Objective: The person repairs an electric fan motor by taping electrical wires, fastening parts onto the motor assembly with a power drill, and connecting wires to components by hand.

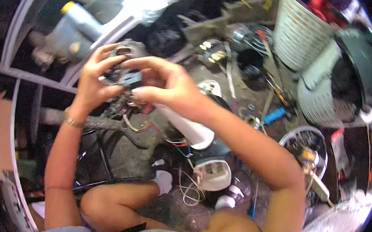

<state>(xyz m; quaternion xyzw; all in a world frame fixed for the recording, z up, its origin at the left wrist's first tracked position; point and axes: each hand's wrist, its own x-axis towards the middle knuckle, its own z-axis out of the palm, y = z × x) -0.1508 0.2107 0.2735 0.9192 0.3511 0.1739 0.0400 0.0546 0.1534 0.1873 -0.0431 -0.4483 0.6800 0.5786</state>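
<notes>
My left hand point(98, 78) is wrapped round the left side of a greyish metal motor part point(132, 48), held up at the upper left. From the right, my right hand point(164, 85) reaches onto the same part, its fingers bent round a small dark block point(131, 79) on it. Coloured wires point(149, 126) hang from below the part towards a white plastic housing point(189, 129). Under that lies a white round-edged base point(213, 174). The palm side and some fingertips of both hands are hidden.
A white ribbed basket point(301, 35) stands at the upper right, beside a grey-white slatted bin point(327, 94). A blue-handled tool point(275, 115) lies on the floor. A bowl of parts point(306, 147) is at the right. A metal frame point(42, 77) runs along the left.
</notes>
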